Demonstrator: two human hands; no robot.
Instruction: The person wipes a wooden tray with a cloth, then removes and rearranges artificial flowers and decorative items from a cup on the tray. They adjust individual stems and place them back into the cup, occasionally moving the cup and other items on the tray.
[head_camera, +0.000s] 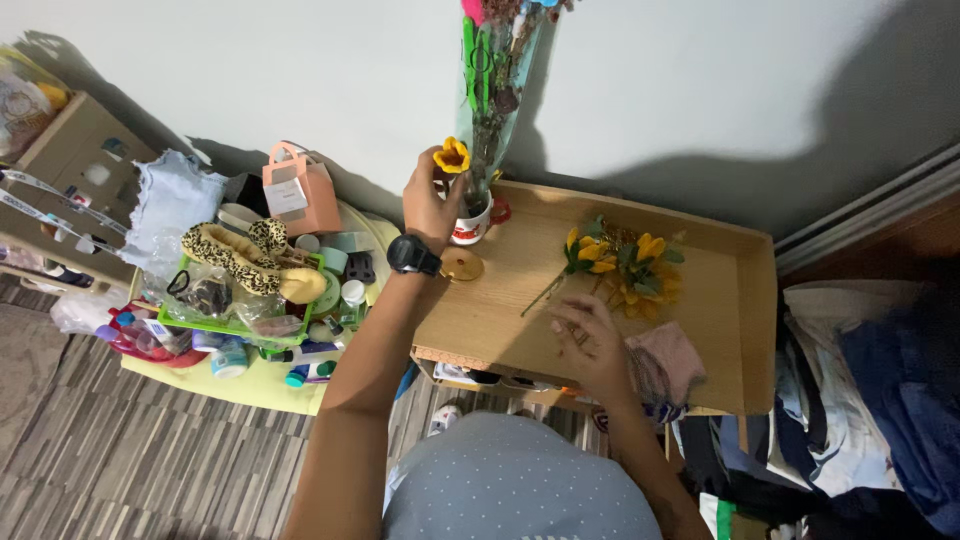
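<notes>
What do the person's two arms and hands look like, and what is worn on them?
Both arms are bare, with no sleeves in view. The left hand has a black wristwatch with a round face on its wrist. The right hand wears no glove; no watch or ring can be seen on it.

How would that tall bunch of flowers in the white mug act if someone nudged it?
The white mug looks small against the tall wrapped bouquet, so it is probably top-heavy and apt to tip. The clear wrap likely crinkles and slides. The left hand holds a yellow flower beside it, probably light.
</notes>
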